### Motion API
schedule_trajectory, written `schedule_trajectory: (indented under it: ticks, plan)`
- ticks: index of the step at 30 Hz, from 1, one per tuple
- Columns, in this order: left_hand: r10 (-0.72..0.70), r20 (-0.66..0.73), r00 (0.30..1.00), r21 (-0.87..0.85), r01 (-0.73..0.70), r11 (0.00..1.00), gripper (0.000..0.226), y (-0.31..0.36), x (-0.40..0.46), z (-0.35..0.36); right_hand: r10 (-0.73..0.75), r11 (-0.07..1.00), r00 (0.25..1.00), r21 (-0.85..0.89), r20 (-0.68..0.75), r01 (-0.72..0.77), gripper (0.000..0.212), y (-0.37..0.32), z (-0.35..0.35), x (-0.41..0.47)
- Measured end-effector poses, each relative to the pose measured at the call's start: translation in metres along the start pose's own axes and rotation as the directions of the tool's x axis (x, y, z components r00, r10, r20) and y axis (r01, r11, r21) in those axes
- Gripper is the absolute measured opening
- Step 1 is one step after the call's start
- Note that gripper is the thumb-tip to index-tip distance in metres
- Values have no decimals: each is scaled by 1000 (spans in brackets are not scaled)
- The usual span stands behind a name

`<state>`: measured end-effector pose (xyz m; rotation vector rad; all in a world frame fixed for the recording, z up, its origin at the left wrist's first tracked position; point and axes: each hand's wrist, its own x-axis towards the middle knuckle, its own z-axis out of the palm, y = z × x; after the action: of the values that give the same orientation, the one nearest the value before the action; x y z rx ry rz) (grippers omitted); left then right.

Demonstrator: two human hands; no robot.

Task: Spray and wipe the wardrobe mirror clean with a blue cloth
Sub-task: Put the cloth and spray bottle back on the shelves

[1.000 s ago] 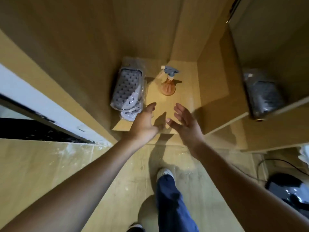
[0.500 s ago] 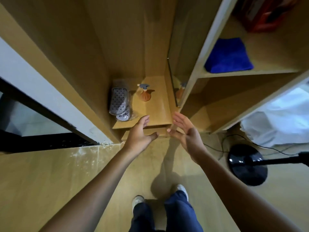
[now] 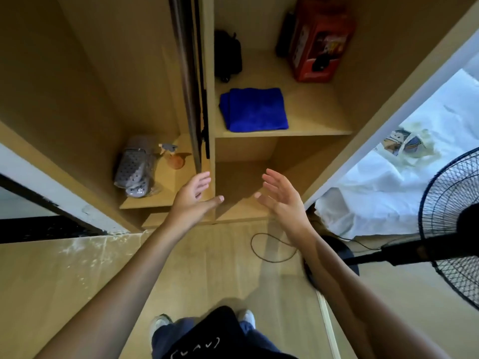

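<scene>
A folded blue cloth lies on a wardrobe shelf above my hands. An orange spray bottle with a grey trigger head stands on the lower left shelf. The mirrored wardrobe door shows edge-on as a dark strip between the two compartments. My left hand reaches forward with fingers straight, its fingertips close to the door's lower edge. My right hand is held up beside it, palm turned inward, fingers spread, holding nothing.
Bagged grey slippers lie left of the bottle. A red box and a black pouch sit behind the cloth. A standing fan and its cable are on the floor at right, a bed behind.
The view has lifted and swung right, bringing the cloth's shelf, the red box and the fan into sight. Both hands stay open and have spread further apart.
</scene>
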<state>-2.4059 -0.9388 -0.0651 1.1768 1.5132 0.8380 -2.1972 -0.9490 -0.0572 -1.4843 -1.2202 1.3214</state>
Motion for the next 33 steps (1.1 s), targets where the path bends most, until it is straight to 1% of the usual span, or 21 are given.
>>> schedule_trajectory:
  ticks: [5, 9, 14, 20, 23, 26, 29, 33]
  plan:
    - [24, 2, 1000, -11, -24, 1000, 67, 24, 18, 43, -2, 1000, 1000, 13, -26, 3, 59, -5, -48, 26]
    - [53, -3, 999, 42, -53, 998, 65, 41, 54, 62, 0, 1000, 999, 9, -51, 0, 58, -10, -67, 68]
    - [104, -11, 995, 110, -102, 989, 64, 63, 119, 70, 11, 1000, 995, 19, -96, -9, 54, -20, -74, 132]
    - [127, -21, 992, 127, -124, 984, 60, 88, 182, 68, 53, 998, 990, 31, -133, -49, 51, -31, -86, 191]
    - [155, -70, 985, 252, -132, 959, 60, 91, 205, 65, 83, 996, 986, 31, -147, -79, 51, -34, -91, 215]
    - [129, -75, 989, 373, -92, 923, 61, 89, 218, 66, 116, 993, 983, 17, -141, -114, 53, -33, -93, 234]
    - [97, -86, 992, 401, -55, 914, 62, 84, 225, 69, 147, 989, 980, 7, -138, -147, 52, -28, -95, 251]
    - [97, -103, 990, 436, -43, 899, 64, 74, 225, 74, 171, 984, 978, -31, -119, -176, 48, -32, -95, 266]
